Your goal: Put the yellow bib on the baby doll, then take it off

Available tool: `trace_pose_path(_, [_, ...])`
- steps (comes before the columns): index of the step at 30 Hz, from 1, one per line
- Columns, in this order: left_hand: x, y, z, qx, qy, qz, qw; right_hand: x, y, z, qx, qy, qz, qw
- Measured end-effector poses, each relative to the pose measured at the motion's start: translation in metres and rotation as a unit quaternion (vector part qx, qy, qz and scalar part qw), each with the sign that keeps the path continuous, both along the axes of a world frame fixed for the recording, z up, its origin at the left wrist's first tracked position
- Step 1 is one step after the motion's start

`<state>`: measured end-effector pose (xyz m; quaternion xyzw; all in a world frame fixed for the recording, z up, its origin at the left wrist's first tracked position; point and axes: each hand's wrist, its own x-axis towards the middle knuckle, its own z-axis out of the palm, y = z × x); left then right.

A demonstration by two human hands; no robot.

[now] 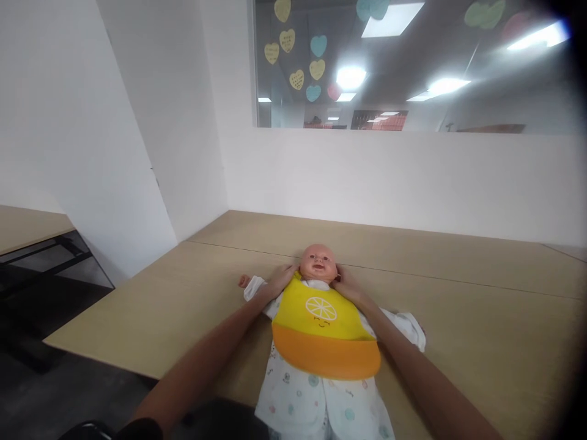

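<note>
Your fingers (290, 271) are curling behind the doll's (318, 264) neck, left hand (280, 279) and right hand (345, 282) each gripping a bib (321, 327) strap end; the doll is lying face-up on the surface (481, 318). Keep both ends level while fastening.

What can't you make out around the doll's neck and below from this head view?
- Bib neck fastening: behind the doll head, hidden by left hand and right hand.
- Fingertips of both hands: tucked at the neck, grip unclear.
- Doll's legs: cut off by the bottom edge.
- Doll's right-side hand: covered by its sleeve.
- Heart notes writing: too small.
</note>
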<state>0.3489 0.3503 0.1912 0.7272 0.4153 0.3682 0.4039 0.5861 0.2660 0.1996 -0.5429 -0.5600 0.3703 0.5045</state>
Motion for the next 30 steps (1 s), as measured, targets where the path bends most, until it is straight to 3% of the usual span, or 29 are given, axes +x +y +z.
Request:
trace_pose_path(7, [0.0, -0.004, 0.006, -0.007, 0.021, 0.016, 1.0, -0.001, 0.013, -0.001, -0.003, 0.012, 0.017, 1.0])
trace_pose_path(17, [0.007, 0.01, 0.009, -0.006, 0.007, -0.015, 1.0, 0.002, 0.014, 0.002, -0.026, -0.04, 0.024, 0.999])
trace_pose_path(25, [0.005, 0.002, 0.009, -0.029, -0.042, -0.021, 0.998, 0.015, 0.002, -0.006, -0.059, -0.064, -0.038, 0.995])
trace_pose_path(30, [0.005, -0.011, 0.018, -0.055, -0.082, -0.035, 0.994, 0.019, -0.01, 0.001, -0.052, -0.089, -0.058, 0.993])
